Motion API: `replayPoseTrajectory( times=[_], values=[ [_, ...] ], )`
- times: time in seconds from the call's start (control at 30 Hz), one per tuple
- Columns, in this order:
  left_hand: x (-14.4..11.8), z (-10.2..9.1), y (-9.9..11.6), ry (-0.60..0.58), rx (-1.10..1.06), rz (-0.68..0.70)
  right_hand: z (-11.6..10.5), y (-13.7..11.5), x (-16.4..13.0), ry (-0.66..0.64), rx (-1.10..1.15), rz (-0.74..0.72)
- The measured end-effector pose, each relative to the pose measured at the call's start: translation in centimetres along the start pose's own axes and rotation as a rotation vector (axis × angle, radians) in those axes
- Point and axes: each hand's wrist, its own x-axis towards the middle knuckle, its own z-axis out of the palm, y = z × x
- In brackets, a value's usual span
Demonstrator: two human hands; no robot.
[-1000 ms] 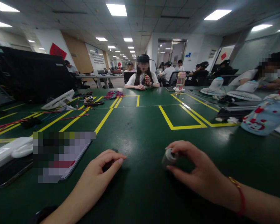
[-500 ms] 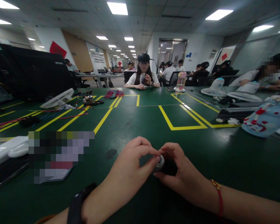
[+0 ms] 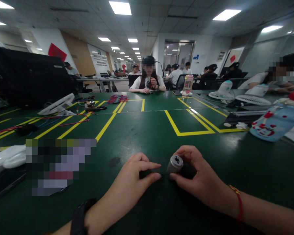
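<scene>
the right hand [image 3: 198,174] pinches a small grey cylinder [image 3: 174,164] on the green table [image 3: 147,130]. the left hand [image 3: 134,178] rests just beside it, fingers drawn together, holding nothing.

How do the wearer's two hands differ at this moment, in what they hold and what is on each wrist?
The right hand has its grip closed on a small grey metal cylinder, tilted on the green table; the left hand pinches thumb and forefinger together beside it, with nothing visible between them. The right wrist wears a red string bracelet; the left wears a black wristband. Both hands rest low on the table, close together.
</scene>
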Motion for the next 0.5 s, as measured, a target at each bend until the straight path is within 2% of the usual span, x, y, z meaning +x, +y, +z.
replayPoseTrajectory(
  times=[0.07, 0.13, 0.27, 0.33, 0.4, 0.5],
  values=[
    [-0.6, -1.4, -0.3, 0.018, -0.024, -0.046, -1.7, 0.9, 0.0, 0.096, -0.043, -0.007],
    [-1.6, -3.0, -1.3, 0.037, -0.027, -0.119, -4.4, 2.6, -0.5, 0.214, -0.149, 0.05],
    [-3.6, -5.0, -3.8, 0.109, -0.059, -0.24, -11.3, 7.0, -3.4, 0.407, -0.471, 0.303],
    [-4.2, -5.2, -4.7, 0.135, -0.071, -0.26, -14.4, 9.1, -5.1, 0.438, -0.612, 0.432],
    [-4.4, -5.0, -4.9, 0.148, -0.075, -0.254, -16.6, 10.8, -6.5, 0.431, -0.679, 0.507],
    [-4.3, -4.4, -4.7, 0.154, -0.067, -0.245, -17.7, 12.2, -7.2, 0.39, -0.75, 0.539]
  ],
)
